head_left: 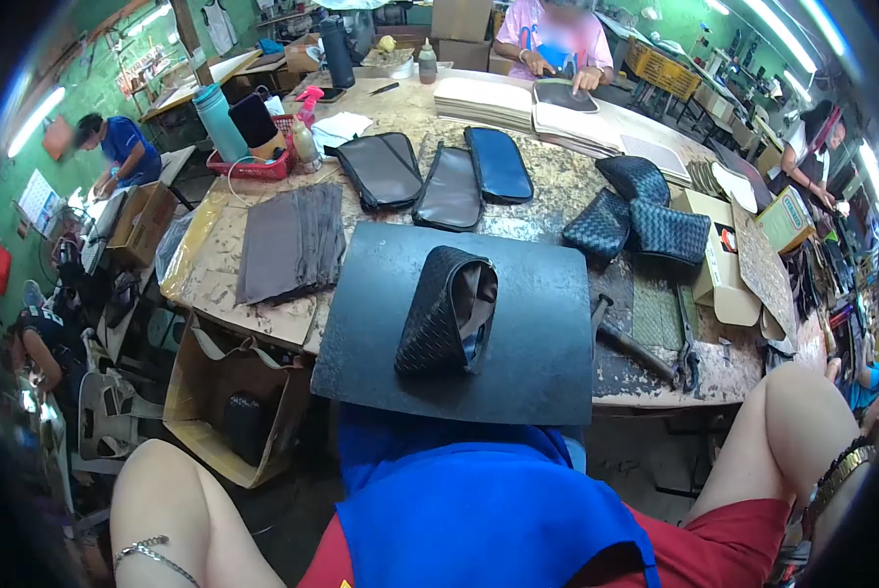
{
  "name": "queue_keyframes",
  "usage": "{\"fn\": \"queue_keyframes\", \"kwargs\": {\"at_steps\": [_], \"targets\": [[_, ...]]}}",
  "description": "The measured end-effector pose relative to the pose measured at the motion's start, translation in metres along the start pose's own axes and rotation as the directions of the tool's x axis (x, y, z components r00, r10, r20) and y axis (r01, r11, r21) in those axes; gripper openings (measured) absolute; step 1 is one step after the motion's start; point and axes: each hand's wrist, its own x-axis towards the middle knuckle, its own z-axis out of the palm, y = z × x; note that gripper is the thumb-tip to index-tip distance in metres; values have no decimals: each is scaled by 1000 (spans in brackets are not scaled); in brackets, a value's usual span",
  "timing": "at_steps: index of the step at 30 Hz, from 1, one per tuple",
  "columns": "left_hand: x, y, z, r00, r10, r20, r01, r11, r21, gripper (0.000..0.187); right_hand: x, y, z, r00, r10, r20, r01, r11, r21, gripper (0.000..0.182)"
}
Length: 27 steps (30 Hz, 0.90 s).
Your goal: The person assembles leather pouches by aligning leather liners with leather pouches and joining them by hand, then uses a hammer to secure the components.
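Observation:
A black woven-pattern pouch [438, 318] stands on a dark square board [547, 323] at the table's near edge. Its mouth gapes to the right and shows a brown lining; neither hand touches it. My left hand is outside the picture; only a chain bracelet [150, 551] shows at the lower left. At the far right edge, beside my knee and beyond a gold-coloured band [838, 478], a sliver of my right hand [873, 416] shows. Its fingers cannot be made out. A hammer [637, 353] and a pair of pincers [688, 358] lie right of the board.
Brown sheets [291, 240] are stacked left. Flat zip pouches [379, 169] lie behind the board, woven pouches [667, 231] to the right. A red basket [263, 165] holds bottles. A cardboard box [190, 392] stands below left. Across the table a person [557, 44] handles a dark piece.

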Motion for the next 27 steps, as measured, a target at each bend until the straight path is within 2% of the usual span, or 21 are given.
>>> {"fn": "queue_keyframes", "kwargs": {"at_steps": [21,24,27], "targets": [[0,-19,2,1000,-1,-26,0,999,-55,95,-8,23,15,998,7,-55,-3,997,81,47],[0,-21,1,999,0,-45,-3,998,-55,96,-12,29,18,995,-14,-95,23,996,90,48],[-4,-24,0,996,12,-92,-17,998,-59,96,-37,49,28,960,-53,-275,74,995,67,48]]}}
